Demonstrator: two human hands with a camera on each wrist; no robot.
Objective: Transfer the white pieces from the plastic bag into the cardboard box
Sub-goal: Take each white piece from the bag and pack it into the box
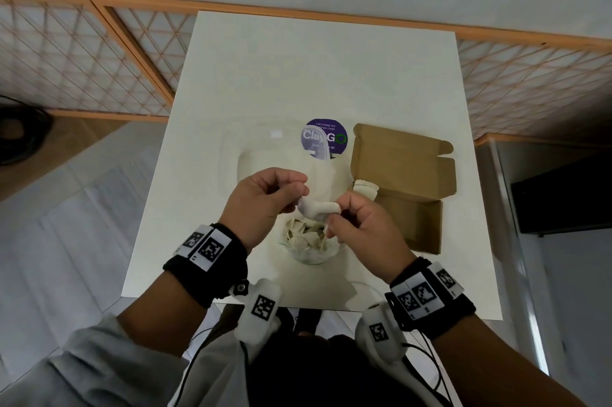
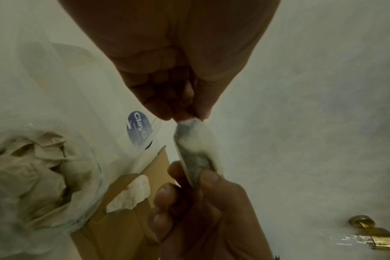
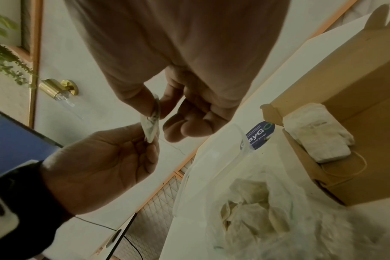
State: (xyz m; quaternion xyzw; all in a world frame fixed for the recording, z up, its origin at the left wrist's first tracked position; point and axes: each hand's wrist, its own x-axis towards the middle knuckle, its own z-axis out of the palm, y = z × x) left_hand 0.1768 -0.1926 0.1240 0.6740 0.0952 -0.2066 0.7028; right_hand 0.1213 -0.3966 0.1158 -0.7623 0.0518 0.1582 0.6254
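Note:
Both hands hold one white piece (image 1: pixel 318 207) up over the table, above the clear plastic bag (image 1: pixel 309 242) that holds several more white pieces. My left hand (image 1: pixel 265 199) pinches its left end; my right hand (image 1: pixel 356 224) pinches its right end. The left wrist view shows the piece (image 2: pixel 195 149) stretched between the fingertips of the two hands. In the right wrist view it (image 3: pixel 150 126) is thin and edge-on. The open cardboard box (image 1: pixel 402 181) lies to the right of the hands. One stack of white pieces (image 1: pixel 366 189) stands in its near left corner (image 3: pixel 318 139).
The white table (image 1: pixel 314 75) carries a round purple sticker (image 1: pixel 326 138) behind the bag. An orange lattice fence (image 1: pixel 99 58) runs along the wall behind the table. A dark cabinet (image 1: pixel 563 197) stands on the right. Cables hang from my wrist cameras.

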